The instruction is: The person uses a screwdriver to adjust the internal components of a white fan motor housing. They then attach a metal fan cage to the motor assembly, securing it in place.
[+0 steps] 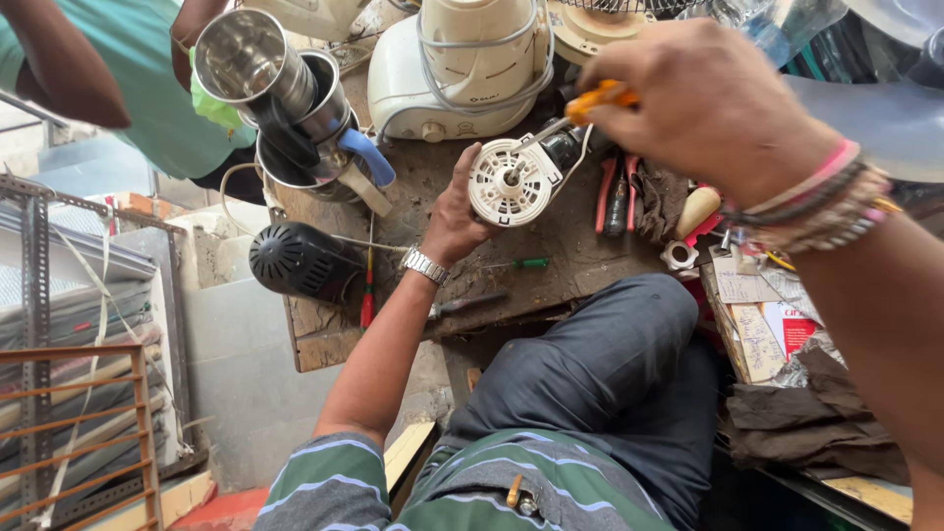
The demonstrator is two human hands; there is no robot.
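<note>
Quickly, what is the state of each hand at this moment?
Left hand: closed on the round white motor part, steadying it on the wooden bench.
Right hand: closed on the orange-handled screwdriver, tip at the part's centre.

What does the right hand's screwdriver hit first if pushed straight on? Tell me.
Probably the white motor part that the left hand steadies; the tip of the screwdriver in the right hand already points at its centre.
</note>
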